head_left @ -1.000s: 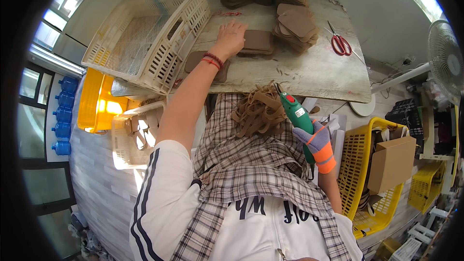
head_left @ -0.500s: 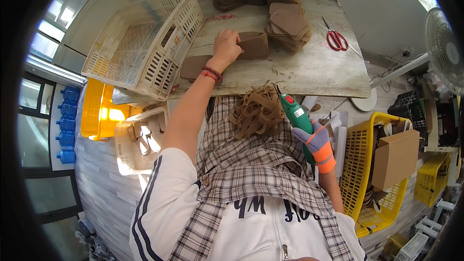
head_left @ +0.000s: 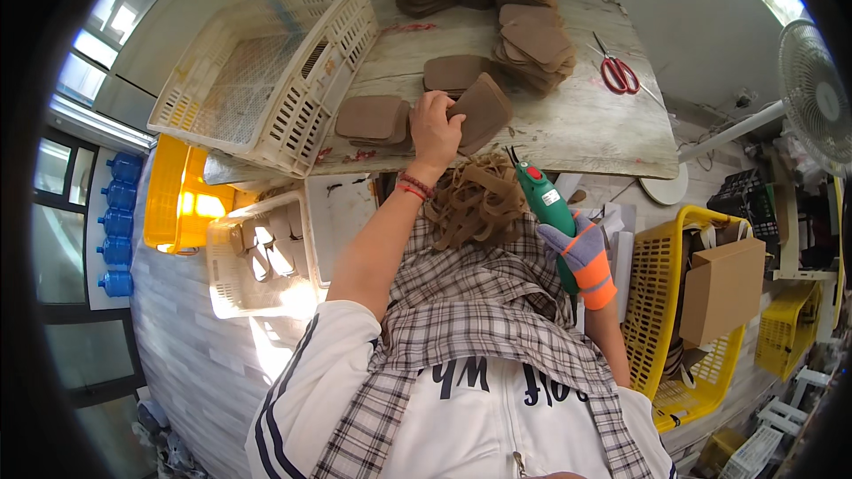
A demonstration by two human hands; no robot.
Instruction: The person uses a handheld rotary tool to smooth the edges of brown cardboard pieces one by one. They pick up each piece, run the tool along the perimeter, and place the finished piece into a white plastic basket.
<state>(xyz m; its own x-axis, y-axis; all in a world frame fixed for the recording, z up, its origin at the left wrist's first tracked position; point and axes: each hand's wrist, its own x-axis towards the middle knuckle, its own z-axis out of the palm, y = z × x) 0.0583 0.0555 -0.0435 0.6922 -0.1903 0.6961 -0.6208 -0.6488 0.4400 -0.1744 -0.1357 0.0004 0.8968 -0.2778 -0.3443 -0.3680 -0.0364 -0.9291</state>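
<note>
Between the thumb and fingers of my left hand [head_left: 437, 135] is a brown rounded panel [head_left: 485, 113], tilted up over the near part of the table. Just behind it lies a brown stack [head_left: 453, 73], and a second stack [head_left: 369, 117] sits left of the hand. My right hand [head_left: 581, 253], in a grey and orange glove, grips a green handheld electric cutter [head_left: 543, 197] with a red button and two thin dark prongs at its tip. A heap of brown looped strips [head_left: 475, 201] rests on my plaid apron [head_left: 444, 293], beside the cutter's tip.
On the worn table [head_left: 586, 137], several brown piles [head_left: 532, 44] stand at the back, near red-handled scissors [head_left: 619, 75]. A white crate [head_left: 293, 115] occupies its left end. Below right is a yellow basket [head_left: 652, 328] holding a cardboard box [head_left: 725, 291]; a fan [head_left: 815, 93] stands beyond.
My left hand has come nearer from the stack, now holding up a brown panel. My right hand keeps hold of the cutter, almost in place.
</note>
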